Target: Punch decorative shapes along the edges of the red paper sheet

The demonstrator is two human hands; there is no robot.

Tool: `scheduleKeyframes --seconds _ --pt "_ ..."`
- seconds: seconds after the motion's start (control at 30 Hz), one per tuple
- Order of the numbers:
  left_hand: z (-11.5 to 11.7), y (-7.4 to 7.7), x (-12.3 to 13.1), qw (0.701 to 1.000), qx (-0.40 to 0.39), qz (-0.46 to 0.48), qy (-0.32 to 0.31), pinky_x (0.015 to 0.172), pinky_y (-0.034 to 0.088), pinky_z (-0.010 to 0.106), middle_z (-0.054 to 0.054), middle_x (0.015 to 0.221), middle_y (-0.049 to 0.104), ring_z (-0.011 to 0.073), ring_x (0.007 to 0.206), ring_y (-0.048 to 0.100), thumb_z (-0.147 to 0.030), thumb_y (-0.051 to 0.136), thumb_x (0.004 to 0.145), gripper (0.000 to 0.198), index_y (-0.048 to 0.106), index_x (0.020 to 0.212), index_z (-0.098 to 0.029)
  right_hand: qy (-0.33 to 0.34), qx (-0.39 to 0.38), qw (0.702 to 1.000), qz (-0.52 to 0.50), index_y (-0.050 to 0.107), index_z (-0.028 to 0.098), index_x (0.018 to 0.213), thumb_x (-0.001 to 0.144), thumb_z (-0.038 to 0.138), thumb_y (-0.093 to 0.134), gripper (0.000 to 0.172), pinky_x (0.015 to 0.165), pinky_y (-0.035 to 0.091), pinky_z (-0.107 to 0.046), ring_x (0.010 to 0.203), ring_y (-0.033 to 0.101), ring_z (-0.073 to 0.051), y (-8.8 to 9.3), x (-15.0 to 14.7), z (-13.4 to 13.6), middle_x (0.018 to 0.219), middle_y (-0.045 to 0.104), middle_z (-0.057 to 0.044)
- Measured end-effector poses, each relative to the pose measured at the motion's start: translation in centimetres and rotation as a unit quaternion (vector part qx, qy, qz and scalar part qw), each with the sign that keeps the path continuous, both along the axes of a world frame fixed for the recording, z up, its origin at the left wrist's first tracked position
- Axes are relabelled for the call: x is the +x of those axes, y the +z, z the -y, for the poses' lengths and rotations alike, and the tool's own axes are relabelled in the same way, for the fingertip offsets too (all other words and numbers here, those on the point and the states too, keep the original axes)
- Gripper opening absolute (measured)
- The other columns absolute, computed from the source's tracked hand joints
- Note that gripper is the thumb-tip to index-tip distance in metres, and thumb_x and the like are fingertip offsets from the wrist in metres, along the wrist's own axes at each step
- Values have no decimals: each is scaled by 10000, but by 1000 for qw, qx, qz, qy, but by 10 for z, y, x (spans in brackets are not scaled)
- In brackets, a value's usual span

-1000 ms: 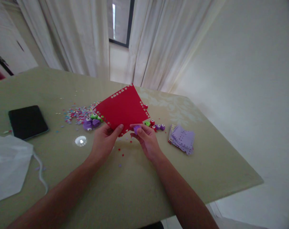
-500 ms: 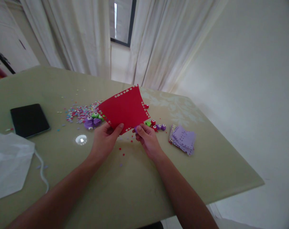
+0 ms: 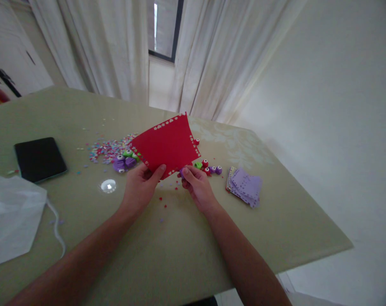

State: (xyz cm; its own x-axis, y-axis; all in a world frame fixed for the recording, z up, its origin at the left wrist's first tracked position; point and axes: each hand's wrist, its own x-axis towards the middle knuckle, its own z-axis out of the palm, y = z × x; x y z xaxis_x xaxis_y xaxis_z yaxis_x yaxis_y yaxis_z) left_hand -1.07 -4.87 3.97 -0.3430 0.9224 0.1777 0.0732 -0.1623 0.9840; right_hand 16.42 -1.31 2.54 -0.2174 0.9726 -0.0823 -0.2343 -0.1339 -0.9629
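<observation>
My left hand pinches the near corner of a red paper sheet with punched shapes along its edges, holding it tilted above the table. My right hand is closed around a small purple paper punch pressed onto the sheet's near right edge. Red punched bits lie on the table under my hands.
Small punches in purple and green lie to the left, red, green and purple ones to the right. Confetti is scattered behind. A stack of lilac paper squares, a black tablet and a white bag rest on the beige table.
My right hand has closed down over the purple punch on the sheet's edge, hiding most of it. The red sheet has tipped up slightly.
</observation>
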Motion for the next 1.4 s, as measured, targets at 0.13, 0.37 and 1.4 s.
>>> scheduleKeyframes --seconds 0.13,0.37,1.4 --pt "0 -1 1 1000 2 -4 -8 613 553 295 30 723 765 195 630 677 -479 791 815 282 749 788 -201 3 2 1000 4 743 213 763 685 665 937 498 569 318 -277 589 434 -110 1 0 1 692 620 18" --pt "-1 -3 1 1000 -1 -1 -21 618 552 295 46 775 791 199 657 685 -493 802 810 313 789 857 -184 -2 9 1000 8 742 211 771 688 681 930 514 583 340 -275 598 437 -107 2 0 1 721 628 15" --pt "-2 -7 2 997 -28 38 -53 749 636 369 95 974 860 270 814 786 -522 863 765 394 828 962 -183 -27 -30 998 -41 730 216 799 627 651 975 528 575 393 -280 609 495 -111 5 0 1 783 676 -3"
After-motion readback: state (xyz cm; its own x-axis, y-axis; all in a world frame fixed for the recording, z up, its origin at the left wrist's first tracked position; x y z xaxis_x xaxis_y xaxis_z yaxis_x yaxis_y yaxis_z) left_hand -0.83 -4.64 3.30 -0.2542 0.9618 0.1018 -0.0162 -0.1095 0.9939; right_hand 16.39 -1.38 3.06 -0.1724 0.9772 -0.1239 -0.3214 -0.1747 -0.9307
